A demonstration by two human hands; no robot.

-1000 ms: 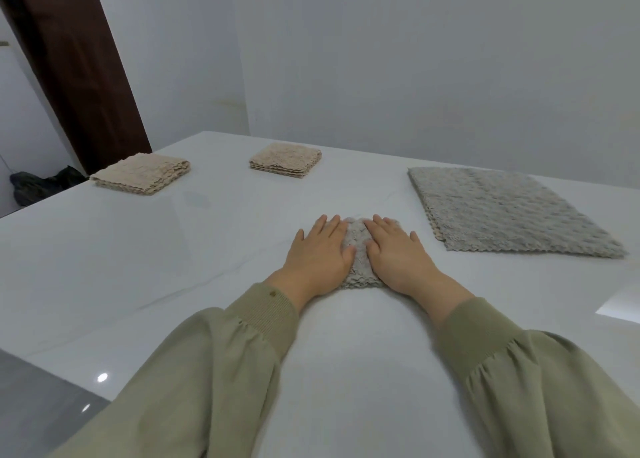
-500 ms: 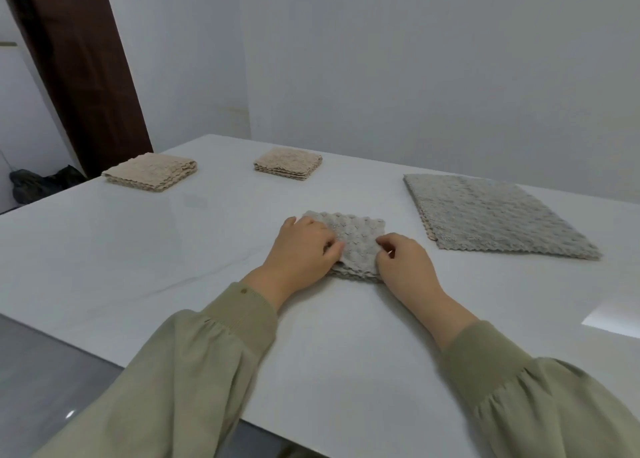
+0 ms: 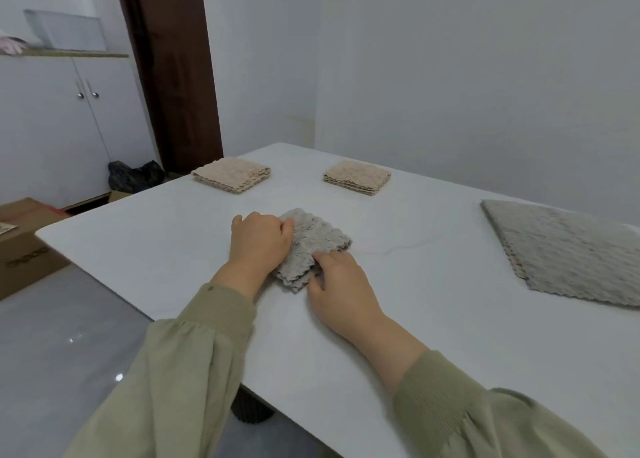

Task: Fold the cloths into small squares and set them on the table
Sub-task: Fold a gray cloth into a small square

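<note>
A grey cloth folded into a small square (image 3: 317, 244) sits on the white table (image 3: 433, 336), a little left of centre. My left hand (image 3: 259, 242) grips its left edge with curled fingers. My right hand (image 3: 341, 289) pinches its near corner. Two beige folded squares lie further back: one beige square at the far left (image 3: 231, 174) and one beige square at the far centre (image 3: 357, 177). A larger grey cloth (image 3: 568, 249) lies spread flat on the right.
The table's left edge and near-left corner (image 3: 45, 232) drop to a grey tiled floor. A cardboard box (image 3: 24, 242) and a black bag (image 3: 135, 177) stand by white cabinets on the left. Walls close the back and the right.
Both hands went from pressing flat on the folded grey cloth to gripping its edges, and the cloth has shifted left and turned. My head has turned left too.
</note>
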